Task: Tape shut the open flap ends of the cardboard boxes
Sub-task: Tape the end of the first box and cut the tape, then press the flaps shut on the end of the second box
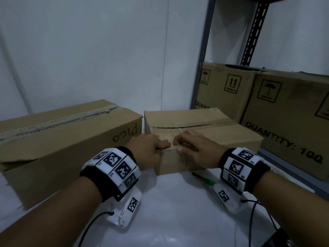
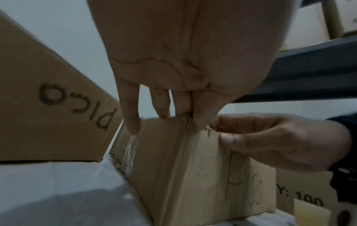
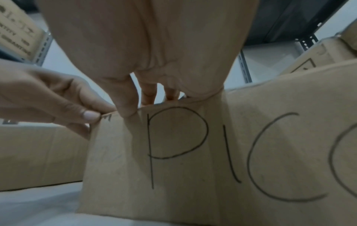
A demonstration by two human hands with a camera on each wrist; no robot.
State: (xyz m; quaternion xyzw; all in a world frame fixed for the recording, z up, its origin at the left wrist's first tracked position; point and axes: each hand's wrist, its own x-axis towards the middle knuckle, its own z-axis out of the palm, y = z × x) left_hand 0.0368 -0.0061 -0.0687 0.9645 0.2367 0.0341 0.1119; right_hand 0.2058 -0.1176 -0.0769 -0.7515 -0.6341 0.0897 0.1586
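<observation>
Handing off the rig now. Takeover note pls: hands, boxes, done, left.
Left hand: pinches the near top edge of the small box.
Right hand: pinches the same edge, thumb on the front face.
Done: clear tape lies along the small box's top seam.
Long box sits left of it, top seam ragged, no fresh tape visible.
Left: likely press this tape end down, then tape the long box.

Head camera looks down; close wrist cameras share box (image 1: 222, 136).
</observation>
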